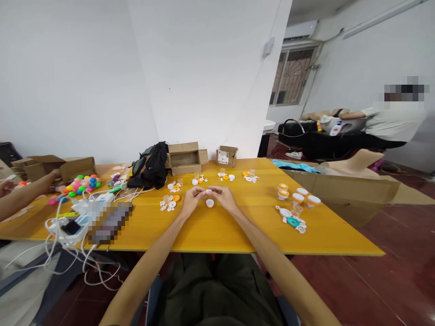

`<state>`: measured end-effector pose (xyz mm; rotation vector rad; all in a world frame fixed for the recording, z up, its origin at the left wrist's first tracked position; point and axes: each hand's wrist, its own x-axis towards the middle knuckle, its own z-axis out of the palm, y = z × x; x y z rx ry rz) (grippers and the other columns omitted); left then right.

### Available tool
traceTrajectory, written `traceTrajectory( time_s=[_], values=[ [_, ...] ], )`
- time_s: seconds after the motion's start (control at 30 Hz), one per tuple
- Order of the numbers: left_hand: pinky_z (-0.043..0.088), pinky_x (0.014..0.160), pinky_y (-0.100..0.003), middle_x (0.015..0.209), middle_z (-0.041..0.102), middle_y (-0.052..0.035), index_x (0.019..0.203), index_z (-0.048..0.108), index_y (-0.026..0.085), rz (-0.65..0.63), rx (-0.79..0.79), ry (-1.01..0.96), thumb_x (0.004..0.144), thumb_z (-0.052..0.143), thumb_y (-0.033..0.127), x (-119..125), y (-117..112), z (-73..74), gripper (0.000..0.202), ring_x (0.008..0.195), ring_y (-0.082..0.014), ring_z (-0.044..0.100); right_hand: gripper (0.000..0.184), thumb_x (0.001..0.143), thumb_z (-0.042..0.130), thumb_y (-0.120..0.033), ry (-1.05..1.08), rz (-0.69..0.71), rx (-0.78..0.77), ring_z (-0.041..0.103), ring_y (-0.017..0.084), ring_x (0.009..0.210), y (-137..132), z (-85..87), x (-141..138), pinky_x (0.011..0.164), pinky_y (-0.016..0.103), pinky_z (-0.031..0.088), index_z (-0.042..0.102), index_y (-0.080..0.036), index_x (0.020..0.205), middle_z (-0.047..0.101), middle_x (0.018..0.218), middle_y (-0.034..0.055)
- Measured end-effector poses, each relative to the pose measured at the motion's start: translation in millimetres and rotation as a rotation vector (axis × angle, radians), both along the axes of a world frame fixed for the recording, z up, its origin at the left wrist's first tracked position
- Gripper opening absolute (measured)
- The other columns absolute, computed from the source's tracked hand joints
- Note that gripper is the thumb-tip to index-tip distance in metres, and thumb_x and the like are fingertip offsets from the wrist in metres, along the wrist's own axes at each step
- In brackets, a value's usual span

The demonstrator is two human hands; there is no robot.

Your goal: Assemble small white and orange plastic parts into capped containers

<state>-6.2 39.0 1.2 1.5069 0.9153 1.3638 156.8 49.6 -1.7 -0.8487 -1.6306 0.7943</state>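
Both my hands meet over the middle of the yellow table point(220, 228). My left hand point(192, 198) and my right hand point(222, 196) are closed in pinches on a small white plastic piece point(208, 192) held between their fingertips. Just below them a small white cap point(210, 203) lies on the table. Small white and orange parts point(170, 203) lie left of my left hand. More white parts point(199, 180) sit just beyond my hands.
Capped little jars point(298, 195) and loose white and teal parts point(292, 221) lie at right. Cardboard boxes point(185, 158), a black bag point(152, 165), coloured balls point(81, 184) and cables with a power strip point(76, 219) sit at left. Another person's arm point(23, 194) reaches in from the left. A person point(374, 122) sits far right.
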Motion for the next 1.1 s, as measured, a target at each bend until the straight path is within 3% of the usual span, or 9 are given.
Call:
traceTrajectory(
  time_s=[0.13,0.33,0.5,1.1],
  values=[
    [0.052,0.08,-0.033,0.08,0.07,-0.003,0.08,0.066,0.017,0.005,0.018,0.088,0.071,0.074,0.042,-1,-3,1.0,0.028,0.078,-0.0188,0.065,0.024,0.074,0.069,-0.04,0.015,0.029,-0.089,0.069,0.02,0.069,4,-1.2,4,0.068,0.033,0.057,0.074,-0.018,0.083,0.075,0.076,0.0042],
    [0.047,0.088,-0.036,0.094,0.066,-0.005,0.091,0.063,0.018,-0.047,0.088,0.343,0.058,0.084,0.03,0,-7,-9.1,0.041,0.093,-0.0228,0.061,0.018,0.079,0.064,-0.034,-0.136,-0.002,0.024,0.069,0.021,0.073,4,3.6,18,0.071,0.034,0.056,0.076,-0.02,0.084,0.077,0.084,0.0056],
    [0.047,0.087,-0.035,0.091,0.065,-0.0039,0.09,0.059,0.018,-0.121,0.088,0.346,0.063,0.08,0.024,2,-5,-16.0,0.034,0.09,-0.0203,0.06,0.014,0.079,0.063,-0.026,-0.32,0.101,0.05,0.069,0.021,0.074,-5,9.0,20,0.071,0.033,0.054,0.076,-0.02,0.082,0.077,0.08,0.0039],
    [0.047,0.073,-0.03,0.076,0.062,-0.0006,0.083,0.062,0.016,-0.11,0.062,0.393,0.065,0.078,0.026,1,-2,-16.5,0.026,0.072,-0.0165,0.057,0.021,0.085,0.057,-0.015,-0.455,0.154,0.274,0.068,0.02,0.08,-12,10.8,17,0.076,0.031,0.052,0.077,-0.023,0.086,0.074,0.085,0.0058]
  ],
)
